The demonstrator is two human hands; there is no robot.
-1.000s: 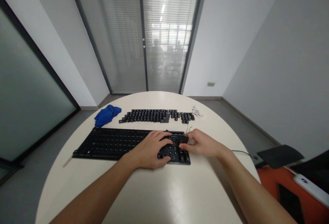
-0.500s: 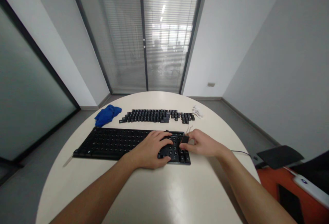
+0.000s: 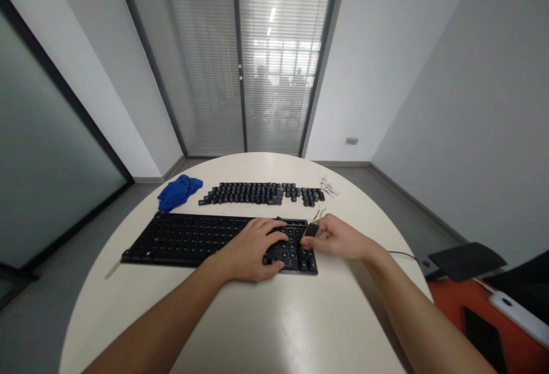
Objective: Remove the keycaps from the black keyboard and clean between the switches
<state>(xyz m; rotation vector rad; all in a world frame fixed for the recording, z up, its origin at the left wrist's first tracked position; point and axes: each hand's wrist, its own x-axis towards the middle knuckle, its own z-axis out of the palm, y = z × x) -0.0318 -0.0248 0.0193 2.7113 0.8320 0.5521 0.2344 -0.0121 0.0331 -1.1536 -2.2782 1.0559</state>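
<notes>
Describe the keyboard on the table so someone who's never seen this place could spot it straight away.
Start at the cream round-edged table in front of the glass partition. On it, the black keyboard lies under the left hand, on the near side of the loose keycaps. Unlike those separate pieces, it is one long body, with most visible key positions bare.

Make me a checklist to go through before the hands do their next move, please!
1. Left hand on the keyboard: ok.
2. Keyboard on the table: ok.
3. Right hand free: not ok, its fingers hold a dark piece.
4. Dark piece clear of the keyboard: cannot tell.
5. Loose keys apart from the keyboard: ok, they lie beyond it.
</notes>
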